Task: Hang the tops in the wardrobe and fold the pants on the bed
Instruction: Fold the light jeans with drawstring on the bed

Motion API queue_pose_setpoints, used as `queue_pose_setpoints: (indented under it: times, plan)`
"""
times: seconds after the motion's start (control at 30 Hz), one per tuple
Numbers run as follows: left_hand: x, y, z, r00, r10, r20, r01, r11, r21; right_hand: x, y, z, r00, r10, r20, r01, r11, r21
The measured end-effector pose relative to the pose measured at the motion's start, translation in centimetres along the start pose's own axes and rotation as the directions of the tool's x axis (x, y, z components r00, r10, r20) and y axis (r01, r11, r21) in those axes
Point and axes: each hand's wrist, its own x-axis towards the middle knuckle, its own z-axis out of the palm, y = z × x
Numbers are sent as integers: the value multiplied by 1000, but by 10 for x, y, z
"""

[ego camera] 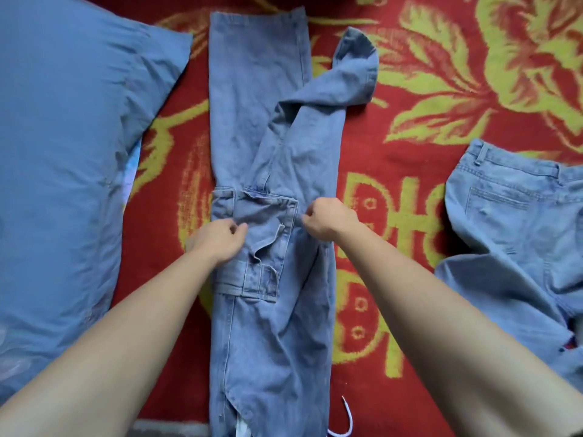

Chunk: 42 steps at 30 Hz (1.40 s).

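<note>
Pinching cargo jeans [271,342] at mid-length, left hand [217,238] by the pocket, right hand [328,220] at the right edge. Spread lengthwise mid-bed on a red floral blanket [426,121]. Left, a blue pillow [63,152]; right, a second pair of jeans [520,231].

One camera sits on the person's head. It looks down at the bed [419,171] from close.

Light-blue cargo jeans [271,310] lengthwise on bed, one leg crumpled
</note>
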Motion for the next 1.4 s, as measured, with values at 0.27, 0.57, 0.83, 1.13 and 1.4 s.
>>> queue_pose_setpoints:
  times: [0.27, 0.57, 0.83, 1.13, 1.4]
  plan:
    - [119, 55, -35, 952, 156, -264, -232, 930, -286, 128, -38, -78, 893, 418, -165, 153, 61, 986]
    - [154, 42, -51, 966, 233, -109, -219, 524, -823, 189, -54, -128, 849, 525, -59, 320, -422, 849]
    - [171, -24, -67, 973, 11, -230, -176, 679, -713, 224, -172, -156, 795, 1, -607, 479, 613, 628]
    - [185, -33, -54, 984, -11, -179, -95, 812, -576, 254, -159, -73, 836, -284, -470, 352, 934, 61]
    - [188, -37, -46, 978, 54, -203, -152, 846, -511, 288, -176, -107, 916, -258, -306, 176, 946, -272]
